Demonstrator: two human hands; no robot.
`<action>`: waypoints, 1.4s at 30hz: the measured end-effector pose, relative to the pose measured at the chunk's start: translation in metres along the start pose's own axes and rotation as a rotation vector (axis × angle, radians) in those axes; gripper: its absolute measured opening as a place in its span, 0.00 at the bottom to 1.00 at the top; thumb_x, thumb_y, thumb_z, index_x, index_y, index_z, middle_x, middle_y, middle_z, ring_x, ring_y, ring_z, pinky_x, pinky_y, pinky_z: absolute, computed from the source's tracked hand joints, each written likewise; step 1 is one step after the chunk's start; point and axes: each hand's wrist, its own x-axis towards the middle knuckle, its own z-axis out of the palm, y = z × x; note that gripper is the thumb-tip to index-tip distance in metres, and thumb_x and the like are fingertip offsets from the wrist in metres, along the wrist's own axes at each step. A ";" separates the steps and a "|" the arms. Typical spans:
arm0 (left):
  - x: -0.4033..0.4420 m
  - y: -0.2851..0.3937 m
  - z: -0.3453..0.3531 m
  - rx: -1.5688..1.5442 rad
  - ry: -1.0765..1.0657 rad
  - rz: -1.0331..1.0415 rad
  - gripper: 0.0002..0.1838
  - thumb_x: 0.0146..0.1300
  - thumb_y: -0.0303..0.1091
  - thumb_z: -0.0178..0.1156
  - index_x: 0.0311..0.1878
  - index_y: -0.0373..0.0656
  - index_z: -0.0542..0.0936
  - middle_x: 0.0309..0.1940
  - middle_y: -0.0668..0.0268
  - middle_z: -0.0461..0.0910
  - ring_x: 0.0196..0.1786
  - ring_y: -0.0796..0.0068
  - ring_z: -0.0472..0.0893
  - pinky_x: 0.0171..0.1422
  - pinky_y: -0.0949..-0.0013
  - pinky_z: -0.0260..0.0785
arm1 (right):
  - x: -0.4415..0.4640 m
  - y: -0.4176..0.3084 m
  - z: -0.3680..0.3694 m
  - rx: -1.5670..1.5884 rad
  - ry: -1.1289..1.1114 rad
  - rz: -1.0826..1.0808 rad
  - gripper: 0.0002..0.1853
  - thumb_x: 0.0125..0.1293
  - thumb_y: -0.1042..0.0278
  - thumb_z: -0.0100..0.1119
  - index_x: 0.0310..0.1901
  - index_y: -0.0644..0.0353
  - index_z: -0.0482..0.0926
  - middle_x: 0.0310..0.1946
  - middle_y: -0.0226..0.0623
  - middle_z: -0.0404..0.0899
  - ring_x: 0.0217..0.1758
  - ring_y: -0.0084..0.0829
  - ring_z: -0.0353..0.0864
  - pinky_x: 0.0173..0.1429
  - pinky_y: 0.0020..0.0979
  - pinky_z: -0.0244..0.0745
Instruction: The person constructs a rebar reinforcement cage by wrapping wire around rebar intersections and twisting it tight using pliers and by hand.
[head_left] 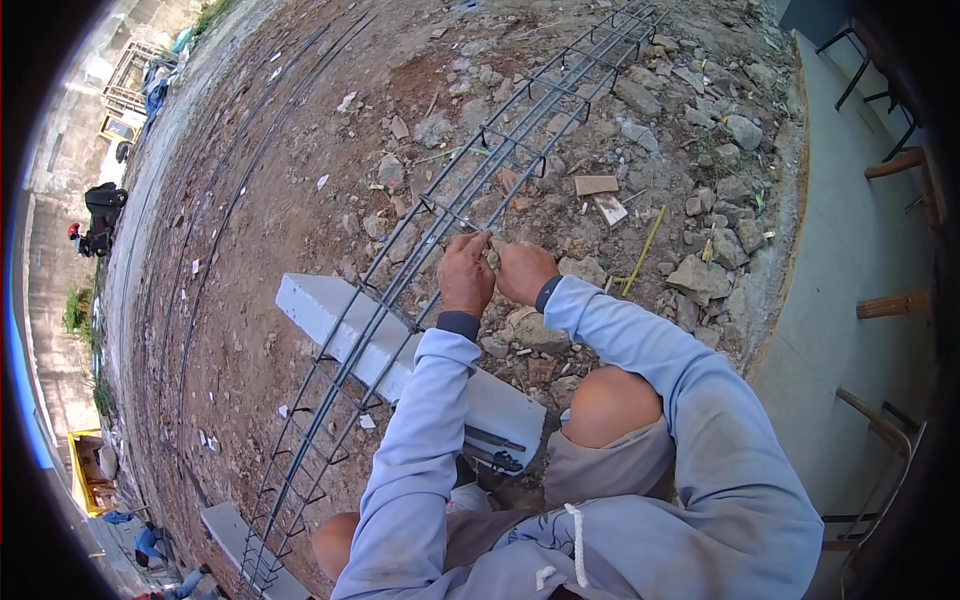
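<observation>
Your left hand (467, 277) and right hand (526, 272) pinch closed at the rebar cage (383, 303), what they grip unclear, while the pale block (312, 298) beneath it, nearer you, likely props it workably high.

No legible text (or signs).

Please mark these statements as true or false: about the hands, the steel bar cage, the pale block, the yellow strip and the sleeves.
1. The left hand and right hand are close together, at the steel bar cage. True.
2. The person wears thick gloves. False: both hands are bare.
3. The cage passes over the pale block. True.
4. The yellow strip is lying across the block. False: it lies on the stony ground.
5. The sleeves are bright red. False: they are light blue.
</observation>
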 end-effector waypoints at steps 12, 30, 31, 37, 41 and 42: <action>-0.001 -0.013 -0.004 -0.308 0.012 -0.165 0.29 0.56 0.21 0.47 0.65 0.42 0.64 0.43 0.58 0.83 0.41 0.53 0.81 0.47 0.57 0.72 | 0.009 -0.028 -0.033 -0.346 -0.164 -0.346 0.07 0.52 0.69 0.56 0.31 0.59 0.82 0.33 0.46 0.83 0.40 0.42 0.84 0.44 0.40 0.78; -0.005 -0.012 -0.006 -0.335 -0.010 -0.176 0.25 0.53 0.21 0.49 0.56 0.44 0.73 0.46 0.58 0.82 0.47 0.54 0.80 0.52 0.58 0.71 | 0.041 0.033 0.000 0.117 -0.080 0.077 0.16 0.62 0.56 0.55 0.38 0.60 0.83 0.38 0.53 0.80 0.45 0.51 0.79 0.53 0.44 0.72; -0.006 -0.012 -0.005 -0.299 -0.027 -0.155 0.25 0.53 0.21 0.49 0.57 0.46 0.73 0.46 0.57 0.81 0.48 0.54 0.80 0.52 0.58 0.71 | 0.035 0.032 0.006 0.088 -0.060 0.038 0.15 0.61 0.57 0.54 0.38 0.60 0.82 0.37 0.54 0.80 0.45 0.51 0.79 0.52 0.45 0.72; -0.010 -0.009 -0.009 -0.183 -0.071 -0.053 0.26 0.54 0.22 0.51 0.59 0.48 0.73 0.49 0.56 0.79 0.52 0.55 0.77 0.55 0.59 0.70 | 0.026 0.013 0.011 0.037 -0.083 -0.149 0.12 0.57 0.62 0.54 0.32 0.63 0.82 0.34 0.54 0.80 0.42 0.53 0.79 0.49 0.47 0.73; -0.007 -0.011 -0.015 -0.119 -0.075 0.050 0.27 0.53 0.22 0.50 0.59 0.47 0.73 0.50 0.55 0.78 0.54 0.53 0.76 0.58 0.60 0.68 | 0.013 -0.004 -0.027 0.139 -0.095 -0.112 0.11 0.56 0.63 0.55 0.30 0.63 0.81 0.31 0.55 0.80 0.40 0.53 0.79 0.48 0.47 0.73; -0.011 -0.013 -0.017 -0.115 -0.091 0.053 0.27 0.53 0.21 0.50 0.59 0.46 0.73 0.51 0.55 0.78 0.54 0.52 0.76 0.59 0.60 0.67 | 0.009 -0.003 -0.027 0.133 -0.112 -0.108 0.11 0.56 0.63 0.56 0.30 0.62 0.81 0.30 0.56 0.79 0.40 0.52 0.80 0.48 0.47 0.73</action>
